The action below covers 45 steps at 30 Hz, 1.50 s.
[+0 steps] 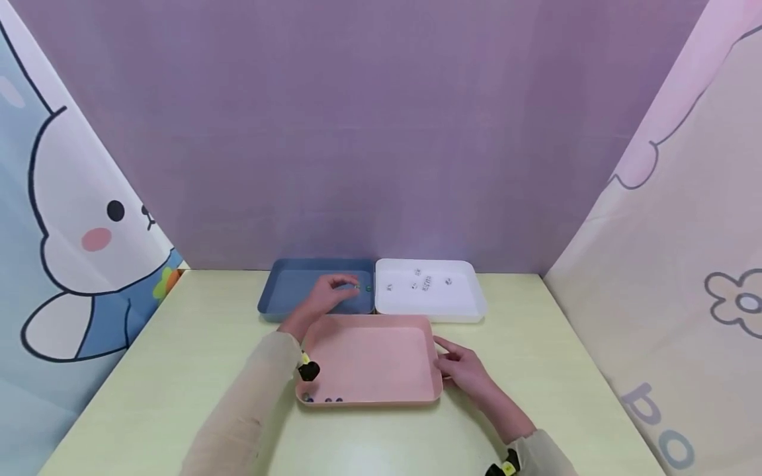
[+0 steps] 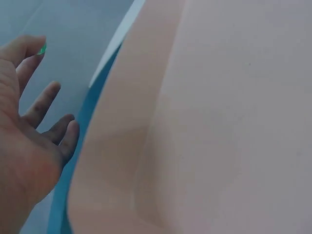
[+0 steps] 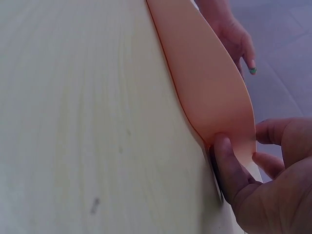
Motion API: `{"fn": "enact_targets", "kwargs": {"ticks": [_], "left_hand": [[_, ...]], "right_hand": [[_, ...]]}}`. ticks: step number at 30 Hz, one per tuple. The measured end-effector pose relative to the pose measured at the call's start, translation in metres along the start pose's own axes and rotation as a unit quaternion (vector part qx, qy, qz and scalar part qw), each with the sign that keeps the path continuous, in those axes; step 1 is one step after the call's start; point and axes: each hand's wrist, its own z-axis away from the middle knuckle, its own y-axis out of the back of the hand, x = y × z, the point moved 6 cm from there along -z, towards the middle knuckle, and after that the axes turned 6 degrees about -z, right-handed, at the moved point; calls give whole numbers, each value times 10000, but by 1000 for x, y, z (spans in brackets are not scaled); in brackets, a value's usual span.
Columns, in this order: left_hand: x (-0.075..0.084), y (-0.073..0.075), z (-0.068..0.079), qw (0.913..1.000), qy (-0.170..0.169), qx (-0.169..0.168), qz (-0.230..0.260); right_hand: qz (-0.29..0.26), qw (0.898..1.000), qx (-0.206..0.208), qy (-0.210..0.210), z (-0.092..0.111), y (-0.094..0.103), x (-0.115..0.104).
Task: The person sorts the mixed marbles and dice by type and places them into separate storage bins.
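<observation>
My left hand [image 1: 329,295] is over the blue tray [image 1: 286,284], pinching a small green glass marble [image 2: 43,49] between thumb and index fingertips. The other fingers of that hand [image 2: 34,122] spread loosely below. Another green marble [image 1: 368,288] lies near the blue tray's right wall, just beyond the fingertips. At the pink tray's [image 1: 375,357] right edge, my right hand [image 1: 467,370] holds the wall, its thumb against the outer side in the right wrist view. Several dark marbles [image 1: 329,399] sit along the pink tray's near left edge.
A white tray [image 1: 470,304] with several clear marbles [image 1: 426,283] stands to the right of the blue one, their walls side by side. The pale wooden table [image 1: 536,370] runs back to a purple backdrop [image 1: 381,132]. Printed curtains [image 1: 89,264] hang on both sides.
</observation>
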Motion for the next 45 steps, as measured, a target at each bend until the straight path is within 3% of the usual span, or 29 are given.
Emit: {"fn": "enact_targets", "kwargs": {"ticks": [5, 15, 30, 36, 45], "left_hand": [[-15, -3, -12, 9989, -47, 399, 226], [-22, -5, -24, 9979, 219, 617, -32], [-27, -22, -41, 9980, 5, 281, -563], [-25, -20, -41, 9974, 217, 181, -663], [-21, -16, -40, 9950, 79, 40, -990]], "right_hand": [[-14, 10000, -11, -25, 2, 2, 1], [-3, 10000, -52, 5, -1, 0, -1], [70, 9999, 59, -103, -1, 1, -1], [55, 9999, 14, -100, 0, 0, -2], [8, 10000, 50, -82, 0, 0, -2]]}}
